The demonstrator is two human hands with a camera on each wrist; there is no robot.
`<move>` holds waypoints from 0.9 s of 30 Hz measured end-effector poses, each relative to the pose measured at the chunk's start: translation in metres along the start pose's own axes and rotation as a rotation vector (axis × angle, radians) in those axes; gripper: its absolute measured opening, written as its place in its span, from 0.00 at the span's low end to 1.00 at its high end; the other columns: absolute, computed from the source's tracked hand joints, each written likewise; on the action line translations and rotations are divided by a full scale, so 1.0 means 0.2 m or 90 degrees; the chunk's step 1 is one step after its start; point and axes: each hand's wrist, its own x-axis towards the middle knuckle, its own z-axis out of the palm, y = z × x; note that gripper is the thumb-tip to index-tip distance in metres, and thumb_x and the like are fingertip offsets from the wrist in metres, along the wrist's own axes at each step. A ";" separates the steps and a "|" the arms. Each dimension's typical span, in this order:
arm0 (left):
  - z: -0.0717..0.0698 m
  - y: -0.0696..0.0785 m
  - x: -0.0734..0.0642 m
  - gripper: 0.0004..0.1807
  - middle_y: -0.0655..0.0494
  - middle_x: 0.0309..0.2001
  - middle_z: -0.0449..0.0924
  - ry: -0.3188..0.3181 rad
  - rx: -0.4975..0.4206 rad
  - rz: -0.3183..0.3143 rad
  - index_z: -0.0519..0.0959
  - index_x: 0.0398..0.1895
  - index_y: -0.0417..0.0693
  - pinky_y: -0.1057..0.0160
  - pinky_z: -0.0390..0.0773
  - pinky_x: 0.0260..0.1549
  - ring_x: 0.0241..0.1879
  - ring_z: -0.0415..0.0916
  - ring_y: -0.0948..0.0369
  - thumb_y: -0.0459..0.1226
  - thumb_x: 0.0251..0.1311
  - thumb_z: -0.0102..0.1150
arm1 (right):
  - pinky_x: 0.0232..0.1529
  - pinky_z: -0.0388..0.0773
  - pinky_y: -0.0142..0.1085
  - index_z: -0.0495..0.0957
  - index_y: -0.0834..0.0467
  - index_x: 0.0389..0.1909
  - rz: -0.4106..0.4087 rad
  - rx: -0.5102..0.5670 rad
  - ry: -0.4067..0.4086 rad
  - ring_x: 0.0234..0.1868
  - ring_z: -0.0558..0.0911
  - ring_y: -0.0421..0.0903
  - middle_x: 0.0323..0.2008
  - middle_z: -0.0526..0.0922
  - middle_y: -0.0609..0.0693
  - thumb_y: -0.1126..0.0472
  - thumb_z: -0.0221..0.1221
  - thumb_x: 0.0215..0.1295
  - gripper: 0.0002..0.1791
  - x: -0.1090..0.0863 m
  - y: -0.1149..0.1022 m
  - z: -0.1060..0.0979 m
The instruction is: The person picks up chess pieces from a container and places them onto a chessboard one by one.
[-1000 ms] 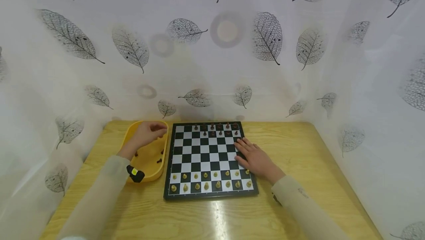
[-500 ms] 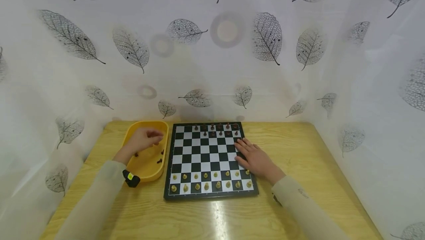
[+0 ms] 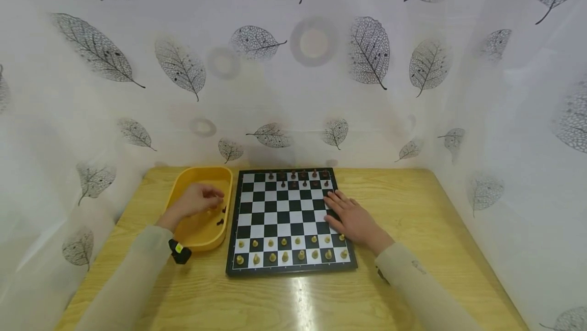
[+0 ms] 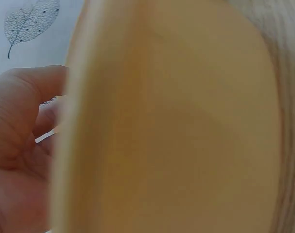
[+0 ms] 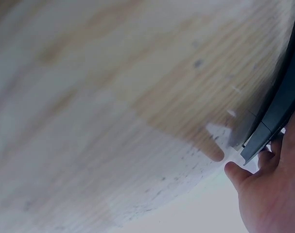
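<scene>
My left hand [image 3: 194, 199] reaches into the yellow plastic tray [image 3: 202, 245], fingers loosely bent, close to dark chess pieces [image 3: 220, 222] by its right wall. In the left wrist view the tray's wall [image 4: 205, 121] covers the fingertips of that hand [image 4: 21, 131]. My right hand [image 3: 355, 219] lies with straight fingers over the right edge of the black-and-white chessboard [image 3: 283, 203]. The right wrist view shows the hand [image 5: 271, 194] beside the board's dark side [image 5: 278, 109]. Dark red pieces [image 3: 304, 184] stand in two rows at the far side, with gaps at their left end.
Two rows of pale gold chess pieces [image 3: 284, 256] stand along the board's near side. The wooden table [image 3: 390, 193] carries both tray and board, the tray just left of the board. A white leaf-patterned curtain [image 3: 312, 91] hangs behind and along both sides.
My left hand has moved down and slightly left from the tray's upper right rim, deeper into the tray. My right hand and the pieces on the board have stayed put.
</scene>
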 end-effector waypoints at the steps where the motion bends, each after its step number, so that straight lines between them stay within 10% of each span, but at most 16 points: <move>1: 0.00 -0.01 0.00 0.14 0.46 0.42 0.88 -0.004 -0.001 -0.003 0.84 0.55 0.38 0.62 0.84 0.36 0.38 0.82 0.56 0.36 0.73 0.61 | 0.79 0.61 0.60 0.59 0.52 0.83 0.000 0.000 0.000 0.85 0.54 0.57 0.83 0.59 0.53 0.34 0.41 0.82 0.39 0.00 0.00 0.00; 27: 0.07 -0.05 0.03 0.17 0.48 0.43 0.89 -0.031 0.039 -0.025 0.85 0.55 0.38 0.61 0.85 0.40 0.38 0.82 0.57 0.39 0.70 0.64 | 0.78 0.63 0.61 0.59 0.52 0.83 -0.006 -0.004 0.006 0.85 0.55 0.57 0.83 0.59 0.53 0.34 0.42 0.82 0.39 0.00 0.01 0.01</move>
